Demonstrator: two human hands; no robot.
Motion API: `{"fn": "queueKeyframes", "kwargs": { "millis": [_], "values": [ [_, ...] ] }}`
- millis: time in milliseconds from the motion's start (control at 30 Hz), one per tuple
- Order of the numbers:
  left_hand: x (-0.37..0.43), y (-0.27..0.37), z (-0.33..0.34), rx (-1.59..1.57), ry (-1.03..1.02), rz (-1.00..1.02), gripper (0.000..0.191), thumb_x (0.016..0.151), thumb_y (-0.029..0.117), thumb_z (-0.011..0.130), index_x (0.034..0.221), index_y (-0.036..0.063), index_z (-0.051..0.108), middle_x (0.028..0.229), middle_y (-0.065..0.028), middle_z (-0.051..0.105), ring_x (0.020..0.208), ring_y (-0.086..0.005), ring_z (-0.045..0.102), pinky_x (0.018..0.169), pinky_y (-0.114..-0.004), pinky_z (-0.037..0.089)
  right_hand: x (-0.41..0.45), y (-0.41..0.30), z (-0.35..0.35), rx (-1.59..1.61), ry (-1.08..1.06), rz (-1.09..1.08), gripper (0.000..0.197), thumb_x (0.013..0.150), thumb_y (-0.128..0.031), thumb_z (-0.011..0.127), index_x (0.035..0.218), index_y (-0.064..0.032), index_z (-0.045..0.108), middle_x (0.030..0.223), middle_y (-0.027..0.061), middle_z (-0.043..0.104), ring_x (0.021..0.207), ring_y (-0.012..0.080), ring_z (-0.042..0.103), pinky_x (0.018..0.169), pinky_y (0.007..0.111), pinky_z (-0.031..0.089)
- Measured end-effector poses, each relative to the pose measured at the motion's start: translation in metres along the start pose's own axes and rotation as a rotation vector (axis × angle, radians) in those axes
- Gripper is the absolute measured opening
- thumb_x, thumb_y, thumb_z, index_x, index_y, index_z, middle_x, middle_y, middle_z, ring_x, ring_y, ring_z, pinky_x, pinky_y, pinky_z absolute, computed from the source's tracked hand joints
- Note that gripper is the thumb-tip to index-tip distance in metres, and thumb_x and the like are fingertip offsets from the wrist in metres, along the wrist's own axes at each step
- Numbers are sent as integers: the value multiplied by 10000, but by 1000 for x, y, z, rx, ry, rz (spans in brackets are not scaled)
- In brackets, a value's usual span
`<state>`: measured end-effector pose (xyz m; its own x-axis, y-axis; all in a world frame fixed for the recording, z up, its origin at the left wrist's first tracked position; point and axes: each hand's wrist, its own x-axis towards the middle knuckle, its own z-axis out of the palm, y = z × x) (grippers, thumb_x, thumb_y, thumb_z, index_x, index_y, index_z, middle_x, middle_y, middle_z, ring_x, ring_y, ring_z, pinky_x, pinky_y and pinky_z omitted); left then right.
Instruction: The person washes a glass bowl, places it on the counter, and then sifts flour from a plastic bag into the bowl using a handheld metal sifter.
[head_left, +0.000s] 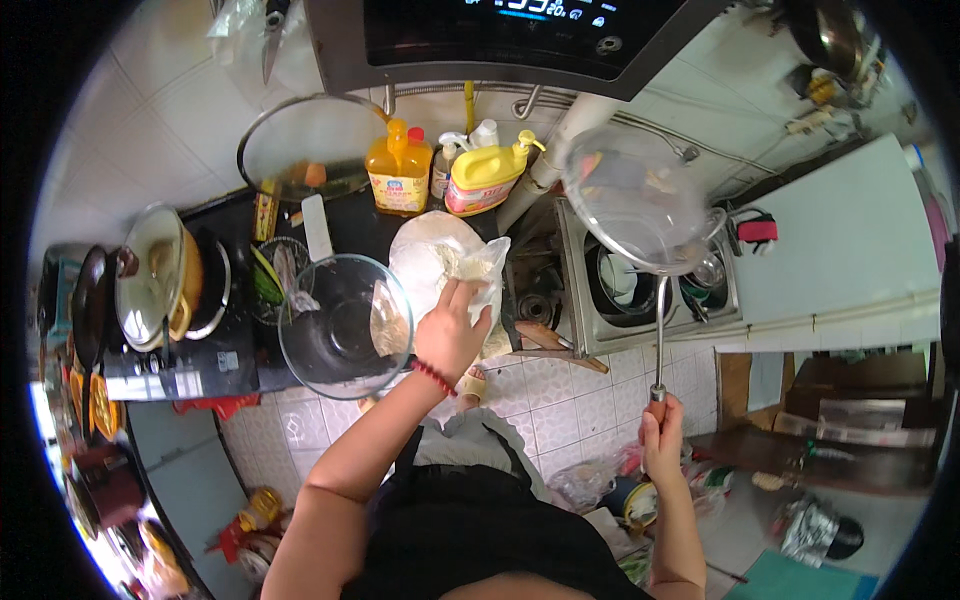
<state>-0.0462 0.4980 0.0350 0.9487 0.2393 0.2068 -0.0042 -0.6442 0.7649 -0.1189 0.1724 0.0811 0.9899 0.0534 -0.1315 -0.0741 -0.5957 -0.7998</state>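
My left hand (448, 330), with a red bead bracelet at its wrist, reaches over an opened plastic bag of pale flour-like powder (431, 277); its fingers are near the bag's edge, and whether they grip the plastic is hard to tell. The bag lies on a round wooden board (435, 225) on the black counter. Beside it a large clear glass bowl (341, 330) overlaps the board's left part. My right hand (662, 435) is closed around the wooden handle of a fine-mesh strainer (637, 199), raised in front of the sink.
Left on the counter stand a yellow pot (184, 277) and a glass bowl with a green vegetable (266, 285). An orange bottle (400, 172) and a yellow pump bottle (487, 180) stand at the wall. The double metal sink (592, 330) is at right, with dishes inside.
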Motion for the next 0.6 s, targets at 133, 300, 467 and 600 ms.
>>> {"fn": "queueKeyframes", "kwargs": {
  "millis": [133,300,467,600],
  "values": [
    [-41,8,4,176,65,199,177,654,68,587,823,100,545,785,-11,528,512,-170,539,451,-275,437,31,3,-36,-338,-81,-158,335,800,-135,515,1078,-2,383,860,181,520,685,295,528,626,348,430],
    [-67,14,20,250,102,198,172,658,70,596,821,102,548,776,-3,520,519,-145,535,444,-254,430,81,-21,-50,-498,-322,-508,332,760,-118,549,1070,-44,457,822,140,543,670,315,547,563,346,444],
    [-68,21,23,261,184,130,181,664,57,588,835,96,543,786,-11,515,544,-151,541,457,-257,435,105,-38,-42,-704,-346,-500,370,760,-132,544,1106,-44,447,867,140,545,715,306,558,590,359,451],
    [-66,25,25,261,237,88,177,666,54,585,834,90,542,786,-12,515,556,-151,543,461,-256,436,113,-47,-22,-821,-337,-536,392,784,-184,517,1145,-62,427,884,143,553,702,310,569,585,366,469]
  ]
}}
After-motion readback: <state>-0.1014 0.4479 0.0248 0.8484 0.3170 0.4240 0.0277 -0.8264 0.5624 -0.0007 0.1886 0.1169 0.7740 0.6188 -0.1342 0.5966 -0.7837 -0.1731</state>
